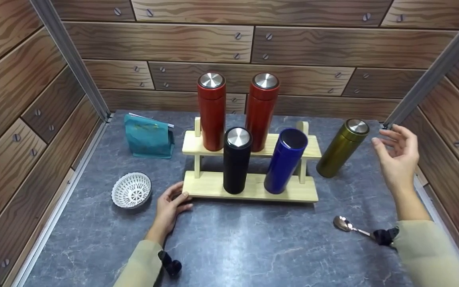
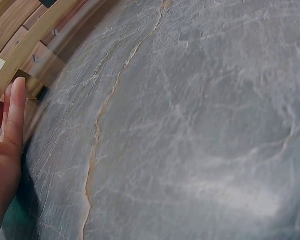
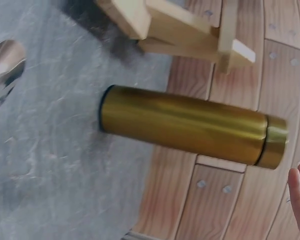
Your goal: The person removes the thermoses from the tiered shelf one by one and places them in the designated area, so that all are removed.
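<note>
A two-tier light wooden rack [image 1: 253, 193] stands in the middle of the table. My left hand [image 1: 170, 207] holds the left end of its lower shelf; in the left wrist view, straight fingers [image 2: 15, 110] lie along the board. Two red thermos bottles [image 1: 212, 115] [image 1: 260, 115] stand on the upper tier. On the lower tier are a black thermos [image 1: 236, 167] and a blue thermos [image 1: 283, 167]. A gold-green thermos [image 1: 339, 153] stands upright on the table, right of the rack. Beside its lid but apart from it is my right hand [image 1: 400, 155], fingers loosely bent and holding nothing.
A teal pouch [image 1: 148, 137] stands at the back left, with a white woven-look bowl [image 1: 131, 191] in front of it. Near my right wrist lies a metal spoon [image 1: 343, 224]. Wood-patterned walls [image 1: 197, 42] enclose the table at the back and sides.
</note>
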Demonstrator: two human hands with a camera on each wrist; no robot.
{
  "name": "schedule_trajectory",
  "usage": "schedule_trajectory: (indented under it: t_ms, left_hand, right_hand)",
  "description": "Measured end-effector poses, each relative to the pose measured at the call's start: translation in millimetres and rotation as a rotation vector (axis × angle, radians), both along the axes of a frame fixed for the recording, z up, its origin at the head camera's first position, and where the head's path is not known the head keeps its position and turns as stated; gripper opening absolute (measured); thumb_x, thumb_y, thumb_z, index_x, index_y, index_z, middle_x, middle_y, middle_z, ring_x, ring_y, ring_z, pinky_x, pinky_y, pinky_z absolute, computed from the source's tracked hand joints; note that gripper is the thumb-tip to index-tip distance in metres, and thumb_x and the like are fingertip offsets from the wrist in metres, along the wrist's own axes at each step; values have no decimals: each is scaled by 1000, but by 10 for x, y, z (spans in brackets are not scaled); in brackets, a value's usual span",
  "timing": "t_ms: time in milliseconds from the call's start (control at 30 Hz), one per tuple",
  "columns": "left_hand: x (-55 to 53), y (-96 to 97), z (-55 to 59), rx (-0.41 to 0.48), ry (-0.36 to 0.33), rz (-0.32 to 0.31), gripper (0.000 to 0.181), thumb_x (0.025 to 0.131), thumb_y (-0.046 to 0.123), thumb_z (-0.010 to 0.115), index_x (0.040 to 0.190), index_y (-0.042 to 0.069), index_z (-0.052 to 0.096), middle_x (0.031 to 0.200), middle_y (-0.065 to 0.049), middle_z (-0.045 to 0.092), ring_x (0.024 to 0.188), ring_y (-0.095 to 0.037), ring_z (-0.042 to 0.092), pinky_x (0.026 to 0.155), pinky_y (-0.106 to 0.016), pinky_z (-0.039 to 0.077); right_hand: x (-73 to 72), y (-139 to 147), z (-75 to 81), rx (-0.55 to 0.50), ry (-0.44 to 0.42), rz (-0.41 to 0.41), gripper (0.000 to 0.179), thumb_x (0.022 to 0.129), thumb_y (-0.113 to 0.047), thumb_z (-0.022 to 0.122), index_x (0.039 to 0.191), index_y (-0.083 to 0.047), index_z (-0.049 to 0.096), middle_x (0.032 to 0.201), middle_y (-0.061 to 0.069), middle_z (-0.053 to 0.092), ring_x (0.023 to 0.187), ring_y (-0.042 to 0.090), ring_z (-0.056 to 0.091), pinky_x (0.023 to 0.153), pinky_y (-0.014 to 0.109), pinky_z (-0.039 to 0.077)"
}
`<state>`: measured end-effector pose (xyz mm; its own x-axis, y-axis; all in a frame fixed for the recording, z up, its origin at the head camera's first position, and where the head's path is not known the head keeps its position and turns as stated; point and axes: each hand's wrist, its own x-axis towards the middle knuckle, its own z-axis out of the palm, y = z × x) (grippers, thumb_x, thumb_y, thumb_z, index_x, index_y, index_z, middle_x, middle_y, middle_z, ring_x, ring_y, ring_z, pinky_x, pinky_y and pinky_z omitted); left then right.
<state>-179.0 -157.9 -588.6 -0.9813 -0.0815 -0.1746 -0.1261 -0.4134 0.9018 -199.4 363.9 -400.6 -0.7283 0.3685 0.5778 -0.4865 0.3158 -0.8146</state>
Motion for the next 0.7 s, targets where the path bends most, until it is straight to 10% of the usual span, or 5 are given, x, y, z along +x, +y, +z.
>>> schedule_trajectory:
  t_ms: [700]
  left_hand:
    - [-6,17,-6,1,4,9,50,82,-3,66,129,-4,47,113,-18,53,81,-26,63,67,-39,59]
  right_hand:
    - [-131,-546,396,-108,136,241,46,78,12,66,121,2,50,104,25,59,88,23,60,74,22,53]
